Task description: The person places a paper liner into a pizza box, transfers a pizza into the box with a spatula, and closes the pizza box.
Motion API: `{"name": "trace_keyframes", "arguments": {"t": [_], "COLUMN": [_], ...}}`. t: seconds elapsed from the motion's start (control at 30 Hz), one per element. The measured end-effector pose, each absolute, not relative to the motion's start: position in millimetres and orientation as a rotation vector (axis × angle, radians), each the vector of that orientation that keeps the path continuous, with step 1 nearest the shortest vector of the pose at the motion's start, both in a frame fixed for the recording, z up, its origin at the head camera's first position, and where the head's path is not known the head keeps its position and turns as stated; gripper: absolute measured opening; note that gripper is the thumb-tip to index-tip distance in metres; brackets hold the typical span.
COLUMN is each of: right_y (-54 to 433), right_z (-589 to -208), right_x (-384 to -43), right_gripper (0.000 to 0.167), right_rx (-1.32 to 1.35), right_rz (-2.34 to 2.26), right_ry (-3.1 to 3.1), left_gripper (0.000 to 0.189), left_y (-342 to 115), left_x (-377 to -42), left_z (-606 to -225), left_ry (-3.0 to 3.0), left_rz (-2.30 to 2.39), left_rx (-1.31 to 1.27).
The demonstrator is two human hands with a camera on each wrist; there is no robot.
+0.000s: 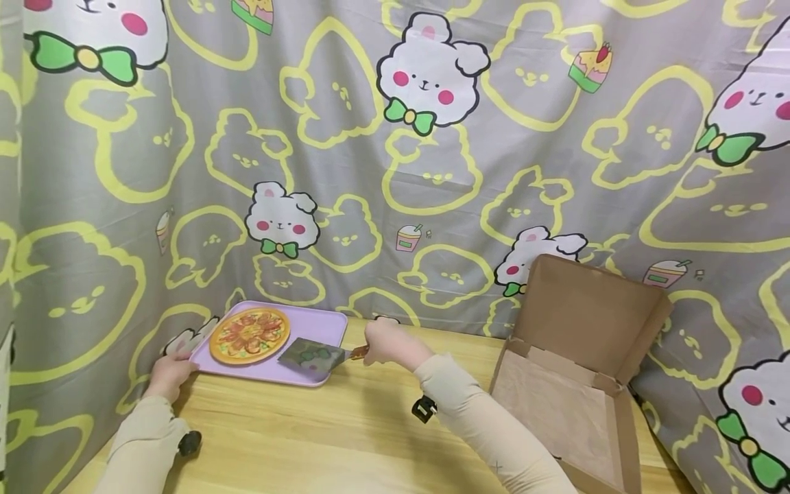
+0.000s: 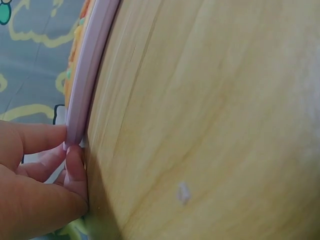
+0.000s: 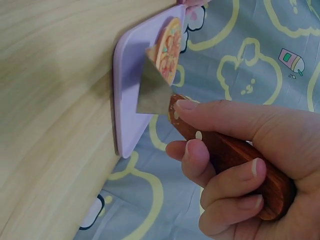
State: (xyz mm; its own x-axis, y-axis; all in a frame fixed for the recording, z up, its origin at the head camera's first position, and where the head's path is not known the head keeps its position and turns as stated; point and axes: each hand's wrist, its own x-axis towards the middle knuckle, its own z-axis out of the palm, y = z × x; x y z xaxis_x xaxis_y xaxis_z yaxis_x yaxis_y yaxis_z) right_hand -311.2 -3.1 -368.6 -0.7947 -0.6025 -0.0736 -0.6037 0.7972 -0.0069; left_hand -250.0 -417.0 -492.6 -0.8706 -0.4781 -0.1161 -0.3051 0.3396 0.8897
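Note:
On a lilac tray [image 1: 317, 320] at the table's left back lies a round toy-like pizza [image 1: 249, 335] with a printed-looking topping. My left hand [image 1: 170, 374] pinches the tray's near left corner between thumb and fingers; in the left wrist view the tray rim [image 2: 82, 95] sits between them. My right hand [image 1: 385, 341] grips the wooden handle [image 3: 250, 157] of a spatula, thumb laid along its top. The spatula's flat metal blade [image 1: 310, 355] is over the tray's right half, its front edge close beside the pizza and its face reflecting the curtain.
An opened cardboard pizza box [image 1: 586, 322] stands on the right of the wooden table [image 1: 290, 425], lid raised against the back, with brown paper [image 1: 555, 405] inside. A grey patterned curtain [image 1: 352, 171] hangs close behind the table and along its sides.

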Motion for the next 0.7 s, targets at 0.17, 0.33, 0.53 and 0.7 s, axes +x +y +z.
{"name": "trace_keyframes", "arguments": {"t": [0.17,0.33,0.53,0.7], "right_y": [-6,-9,-12,-13], "right_z": [-374,-379,-382,-396], "right_x": [-310,-308,-306,-303], "right_gripper": [0.032,0.03,0.033,0.029], "right_rx": [-1.016,-1.015,-1.055,-1.12], "right_rz": [0.011,-0.17,-0.293,-0.339], "right_ry": [2.9,2.84,2.895,2.984], "left_gripper": [0.059,0.06,0.06,0.061], "left_y": [-418,-418,-418,-419], "left_x": [-250,-250,-249,-248], "left_z": [-491,-492,-494,-492], "left_ry": [-2.434,-2.431,-2.431,-2.434], "left_rz": [-1.567,-1.608,-1.618,-1.623], "left_rx": [0.729,0.728,0.715,0.702]}}
